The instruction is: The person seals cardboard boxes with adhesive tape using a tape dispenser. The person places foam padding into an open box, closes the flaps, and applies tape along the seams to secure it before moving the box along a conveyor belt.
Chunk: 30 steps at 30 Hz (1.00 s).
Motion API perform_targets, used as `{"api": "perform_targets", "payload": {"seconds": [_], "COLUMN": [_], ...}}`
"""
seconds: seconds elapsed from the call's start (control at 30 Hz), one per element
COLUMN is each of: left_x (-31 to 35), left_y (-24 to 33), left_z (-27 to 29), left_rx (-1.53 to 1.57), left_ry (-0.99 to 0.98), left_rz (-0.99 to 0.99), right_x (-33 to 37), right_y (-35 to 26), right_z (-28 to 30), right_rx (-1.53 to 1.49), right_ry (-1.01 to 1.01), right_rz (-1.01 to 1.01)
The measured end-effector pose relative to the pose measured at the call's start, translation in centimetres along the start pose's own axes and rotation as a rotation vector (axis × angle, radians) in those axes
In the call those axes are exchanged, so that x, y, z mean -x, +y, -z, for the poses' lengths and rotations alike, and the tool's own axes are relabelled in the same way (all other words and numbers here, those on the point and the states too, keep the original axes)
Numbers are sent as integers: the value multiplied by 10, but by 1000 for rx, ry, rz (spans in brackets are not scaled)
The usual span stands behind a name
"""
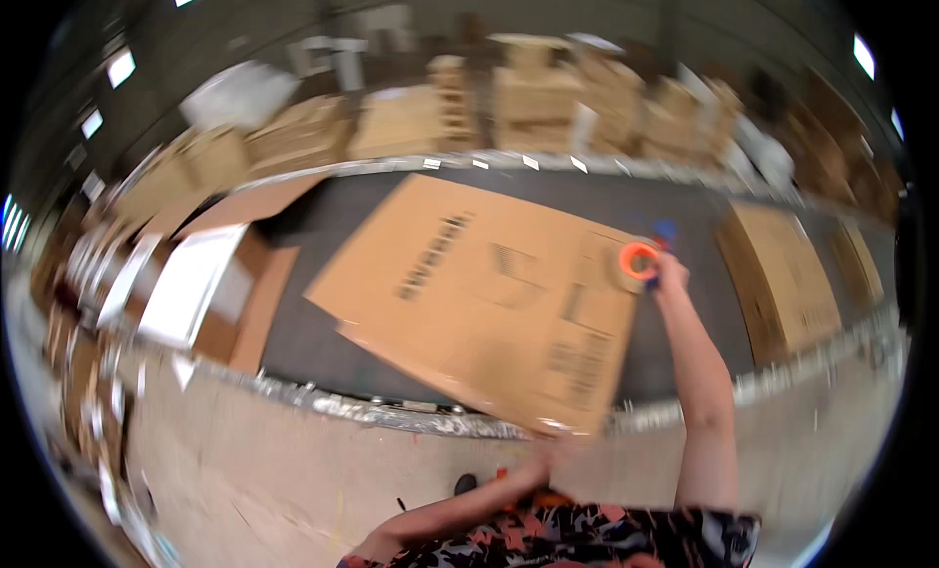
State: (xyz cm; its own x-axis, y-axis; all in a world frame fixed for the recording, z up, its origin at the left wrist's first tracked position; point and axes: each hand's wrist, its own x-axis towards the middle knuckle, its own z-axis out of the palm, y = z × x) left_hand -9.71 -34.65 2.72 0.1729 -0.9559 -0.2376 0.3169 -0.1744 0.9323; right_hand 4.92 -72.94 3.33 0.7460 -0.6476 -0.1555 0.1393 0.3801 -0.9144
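Note:
A large brown cardboard box with dark print lies turned at an angle on a dark conveyor belt. My right hand is closed round a tape gun with an orange hub and blue parts, held at the box's far right edge. Whether its tape touches the cardboard is too blurred to tell. My left hand is at the box's near corner, low in the picture; motion smears its fingers, and the box edge partly covers them.
To the left on the dark belt stands an open carton with white contents and raised flaps. A closed carton sits to the right. Stacked boxes line the far side. A metal rail runs along the belt's near edge.

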Motion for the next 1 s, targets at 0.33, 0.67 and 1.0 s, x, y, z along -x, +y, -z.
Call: {"api": "perform_targets", "payload": {"seconds": [0.33,0.67,1.0], "left_x": [10,85,-22], "left_y": [10,74,95], "left_z": [31,222,430], "left_rx": [-610,-588,-1465], "left_ry": [251,910,1221], "left_rz": [-299,-242,104], "right_x": [71,25,165], "right_y": [53,119,164], "right_z": [-154,-180,-4], "right_rx": [99,405,957], "right_ry": [-546,-274,327], "right_rz": [-107,136,553]}}
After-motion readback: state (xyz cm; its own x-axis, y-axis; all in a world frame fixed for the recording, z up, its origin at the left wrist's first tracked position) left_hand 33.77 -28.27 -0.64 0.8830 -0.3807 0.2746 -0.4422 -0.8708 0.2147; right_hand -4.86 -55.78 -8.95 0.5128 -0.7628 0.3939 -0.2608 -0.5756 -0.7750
